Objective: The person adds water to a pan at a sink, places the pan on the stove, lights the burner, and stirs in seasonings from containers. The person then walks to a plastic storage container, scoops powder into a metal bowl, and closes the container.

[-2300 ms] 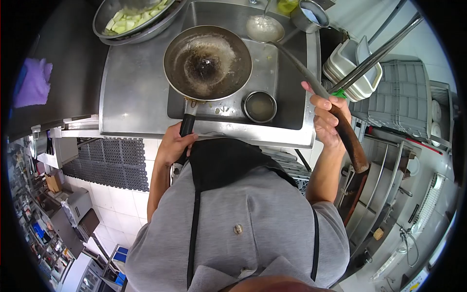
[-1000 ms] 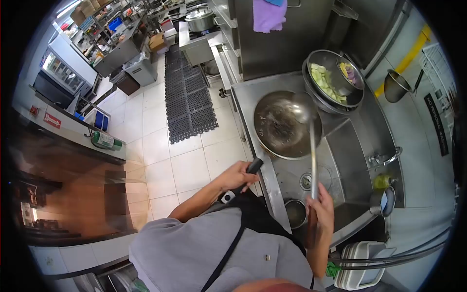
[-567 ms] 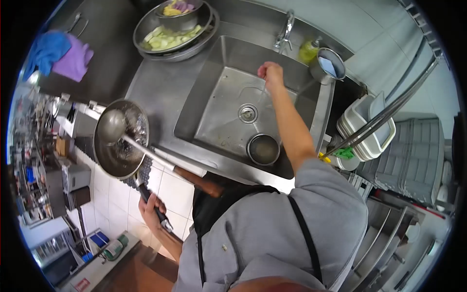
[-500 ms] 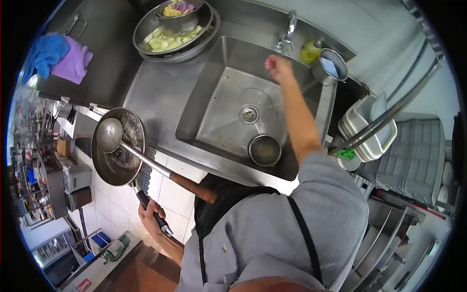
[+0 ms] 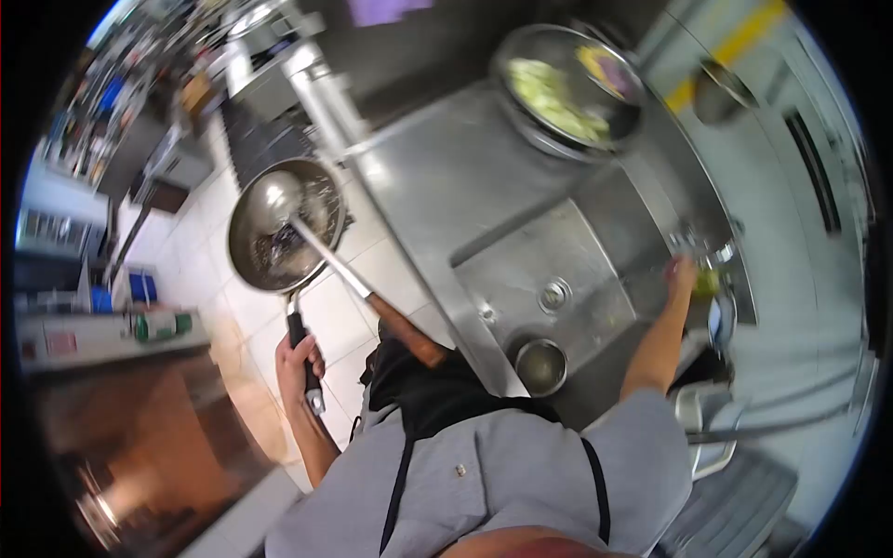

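My left hand (image 5: 299, 363) is wrapped round the black handle of a frying pan (image 5: 244, 244), held over the tiled floor to the left of the sink. The pan's inside looks wet and dark with residue. A ladle (image 5: 339, 270) rests in it, bowl down in the pan, its wooden handle end sticking out towards my apron. My right arm stretches across the sink (image 5: 595, 256), and my right hand (image 5: 684, 272) is close to the tap (image 5: 712, 249). Its fingers are blurred, and contact with the tap cannot be made out.
A small metal bowl (image 5: 540, 367) sits in the sink's near corner. Large bowls (image 5: 510, 88) with cut vegetables stand on the steel counter (image 5: 423, 177). A yellow-green bottle (image 5: 707, 283) stands behind the tap. A metal pot (image 5: 721, 98) appears near the wall.
My view has turned left, so the sink and bowls appear further right. The pan with its ladle stays in my left hand. My right hand remains near the tap.
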### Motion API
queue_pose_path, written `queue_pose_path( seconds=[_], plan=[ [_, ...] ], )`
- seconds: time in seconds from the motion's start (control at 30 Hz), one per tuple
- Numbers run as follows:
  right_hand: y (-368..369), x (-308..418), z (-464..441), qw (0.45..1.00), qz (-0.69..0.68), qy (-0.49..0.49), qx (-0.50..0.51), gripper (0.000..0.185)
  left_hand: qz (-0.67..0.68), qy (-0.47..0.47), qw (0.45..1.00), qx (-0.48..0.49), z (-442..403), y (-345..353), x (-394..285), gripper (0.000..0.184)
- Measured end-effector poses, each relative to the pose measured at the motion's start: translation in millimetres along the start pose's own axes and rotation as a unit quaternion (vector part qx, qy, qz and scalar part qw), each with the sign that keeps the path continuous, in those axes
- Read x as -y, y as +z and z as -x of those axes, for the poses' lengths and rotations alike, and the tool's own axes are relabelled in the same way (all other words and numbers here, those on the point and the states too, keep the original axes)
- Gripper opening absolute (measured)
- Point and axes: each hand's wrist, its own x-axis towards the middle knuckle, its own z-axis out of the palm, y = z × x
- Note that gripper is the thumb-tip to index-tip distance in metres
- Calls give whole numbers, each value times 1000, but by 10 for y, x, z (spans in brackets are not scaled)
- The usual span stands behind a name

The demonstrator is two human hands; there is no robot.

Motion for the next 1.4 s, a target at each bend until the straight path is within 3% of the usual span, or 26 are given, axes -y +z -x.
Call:
queue_pose_path(
  seconds=[0.03,0.07,0.1,0.13,0.2,0.27,0.33,0.4,0.47,0.5,0.57,0.7,0.77,0.9,0.93,0.97,1.1,1.17,1.23,1.27,1.33,1.4],
  plan=[
    [-95,-339,-1,986,148,-2,78,18,3,1,1000,-15,-21,-48,8,19],
    [-63,-404,141,835,490,-119,221,21,7,-2,1000,-12,-48,-93,23,18],
    [300,-269,749,880,424,-43,212,25,11,-4,1000,-7,-56,-100,31,18],
    [585,-301,1142,905,379,-6,192,16,15,-8,1000,-16,-45,-78,11,18],
    [1242,-106,2000,904,356,-24,235,13,14,-10,1000,-20,-30,-33,-48,16],
    [1906,95,2748,889,264,-23,374,18,0,-9,1000,-26,-29,-84,-48,15],
    [2487,119,3170,866,214,-25,452,22,-2,-11,1000,-20,-84,-63,-150,14],
    [3030,145,3515,800,170,99,566,29,-6,-21,1000,-13,-179,-125,-251,13],
    [3686,298,3927,689,115,261,667,40,1,-31,1000,1,-465,-377,-420,14],
    [4014,265,4074,688,115,252,670,40,-4,-33,999,6,-649,-530,-466,15],
    [4663,140,4389,601,64,311,733,44,10,-35,999,9,-949,-803,-684,16],
    [5904,227,4949,561,114,317,756,46,-1,-33,999,5,-1744,-1354,-1031,16],
    [6462,78,5055,458,135,370,797,44,4,-24,1000,-18,-2150,-1552,-1224,17],
    [7832,-11,5238,456,126,423,773,32,9,-12,998,-64,-3118,-1896,-1608,16],
    [8121,62,5303,485,133,420,755,26,20,0,998,-65,-3333,-1960,-1760,15],
    [8426,83,5317,481,135,428,753,26,20,-8,997,-70,-3551,-2040,-1893,15],
    [9712,113,5350,484,247,176,821,19,-5,-20,995,-95,-4504,-2437,-2591,15],
    [10258,49,5340,487,336,-17,806,23,12,-13,995,-103,-5011,-2639,-2906,15],
    [10759,-345,5286,510,304,-305,745,31,18,-2,994,-104,-5570,-2919,-3167,16],
    [11046,-298,5319,499,376,-285,727,36,25,0,995,-101,-5875,-3071,-3290,16],
    [11604,-409,5348,513,361,-357,692,38,15,-7,996,-93,-6486,-3365,-3566,17],
    [12194,-615,5382,543,346,-356,677,39,13,2,997,-78,-7067,-3700,-3877,18]
  ],
)
